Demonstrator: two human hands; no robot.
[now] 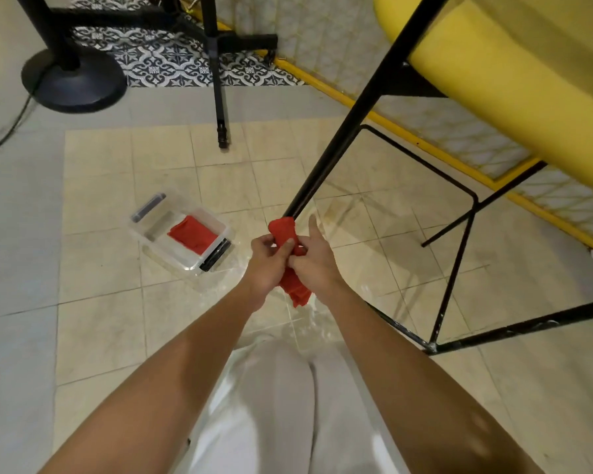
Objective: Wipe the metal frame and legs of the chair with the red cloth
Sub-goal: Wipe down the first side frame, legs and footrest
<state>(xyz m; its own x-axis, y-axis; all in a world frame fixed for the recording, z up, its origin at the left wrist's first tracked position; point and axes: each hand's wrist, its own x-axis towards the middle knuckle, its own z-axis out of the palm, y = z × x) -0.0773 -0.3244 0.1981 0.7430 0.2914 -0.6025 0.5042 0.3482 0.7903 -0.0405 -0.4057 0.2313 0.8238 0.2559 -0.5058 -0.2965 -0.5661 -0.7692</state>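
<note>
A chair with a yellow seat lies tipped, its black metal legs and frame spread over the floor. One long black leg slants down toward me. Its lower end is wrapped in the red cloth. My left hand pinches the cloth from the left. From the right, my right hand grips the cloth, one finger pointing up. The loose tail of the cloth hangs below my hands. The thin black frame bars lie to the right.
A clear plastic box with another red cloth stands on the tiles to the left. A black round stand base and a black tripod leg are further back. A yellow-edged mattress borders the floor behind the chair.
</note>
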